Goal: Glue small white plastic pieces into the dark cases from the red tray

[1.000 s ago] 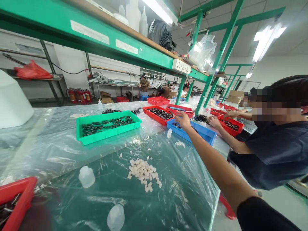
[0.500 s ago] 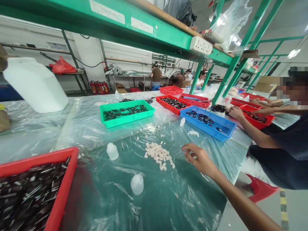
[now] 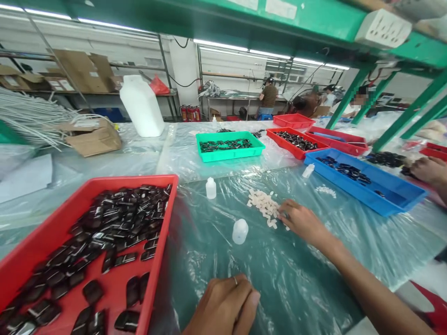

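My right hand (image 3: 303,221) rests on the plastic-covered table at the right edge of a pile of small white pieces (image 3: 263,205), fingers curled and touching the pile. Whether it grips a piece is hidden. My left hand (image 3: 225,309) lies at the bottom edge with fingers folded under, a ring on one finger, right of a red tray (image 3: 153,274) full of small black parts. Two small white bottles (image 3: 240,231) (image 3: 210,188) stand between the tray and the pile.
A green tray (image 3: 259,150), two red trays (image 3: 279,137) and a blue tray (image 3: 401,204) with black parts sit further back. Another person's hand (image 3: 429,168) works at the right. A big white jug (image 3: 141,106), a cardboard box (image 3: 91,136) and white rods (image 3: 31,121) stand at the left.
The view swung left and down, bringing the near red tray and my left hand into sight. My right hand drew back from the blue tray to the white pile.
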Available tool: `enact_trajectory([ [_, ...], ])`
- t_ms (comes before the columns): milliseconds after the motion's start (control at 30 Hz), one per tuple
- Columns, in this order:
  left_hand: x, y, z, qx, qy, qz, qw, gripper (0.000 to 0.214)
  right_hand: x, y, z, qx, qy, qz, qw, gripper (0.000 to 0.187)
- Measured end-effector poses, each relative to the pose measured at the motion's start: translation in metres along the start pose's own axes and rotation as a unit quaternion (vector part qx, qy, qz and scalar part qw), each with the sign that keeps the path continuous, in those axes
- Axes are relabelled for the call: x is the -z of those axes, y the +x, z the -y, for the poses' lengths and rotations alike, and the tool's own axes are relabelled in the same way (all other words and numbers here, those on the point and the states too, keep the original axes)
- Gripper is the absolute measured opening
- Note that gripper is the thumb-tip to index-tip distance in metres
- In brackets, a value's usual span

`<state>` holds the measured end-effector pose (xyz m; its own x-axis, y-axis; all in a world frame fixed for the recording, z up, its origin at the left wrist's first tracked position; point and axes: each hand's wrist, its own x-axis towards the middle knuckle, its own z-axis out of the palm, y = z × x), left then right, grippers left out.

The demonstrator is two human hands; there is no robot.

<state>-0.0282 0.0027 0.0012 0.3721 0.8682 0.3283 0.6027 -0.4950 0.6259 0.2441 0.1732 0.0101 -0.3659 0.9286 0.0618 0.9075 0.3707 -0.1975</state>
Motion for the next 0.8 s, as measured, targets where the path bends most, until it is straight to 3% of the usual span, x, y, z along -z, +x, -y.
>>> enact_trajectory([
  [133, 0.005, -0.006, -0.006, 0.005, -0.014, -0.002, 1.000, 0.039, 0.002, -0.010, 0.002, 0.013, 0.003, -0.049, 0.999, 0.024],
  [233, 0.015, -0.011, -0.021, 0.016, -0.021, -0.014, 1.000, 0.035, 0.005, -0.021, 0.022, 0.050, 0.053, -0.102, 0.992, 0.034],
  [300, 0.033, -0.011, -0.032, 0.006, -0.026, -0.036, 0.999, 0.038, 0.005, -0.028, 0.041, 0.092, 0.111, -0.103, 0.984, 0.034],
  [400, 0.082, -0.012, -0.037, 0.011, 0.033, -0.093, 0.995, 0.042, -0.001, -0.035, 0.070, 0.140, 0.188, -0.066, 0.970, 0.028],
  [500, 0.139, -0.022, -0.018, 0.170, 0.216, -0.130, 0.953, 0.039, -0.010, -0.036, 0.091, 0.148, 0.230, -0.035, 0.961, 0.030],
  [600, 0.173, -0.040, 0.018, 0.225, 0.252, -0.064, 0.939, 0.023, -0.017, -0.030, 0.100, 0.127, 0.259, -0.018, 0.957, 0.035],
  [700, 0.177, -0.057, 0.045, 0.224, 0.249, 0.028, 0.942, 0.024, -0.020, -0.020, 0.103, 0.102, 0.297, -0.014, 0.949, 0.037],
  [800, 0.169, -0.069, 0.056, 0.216, 0.252, 0.054, 0.942, 0.041, -0.020, -0.012, 0.107, 0.105, 0.342, -0.011, 0.934, 0.038],
])
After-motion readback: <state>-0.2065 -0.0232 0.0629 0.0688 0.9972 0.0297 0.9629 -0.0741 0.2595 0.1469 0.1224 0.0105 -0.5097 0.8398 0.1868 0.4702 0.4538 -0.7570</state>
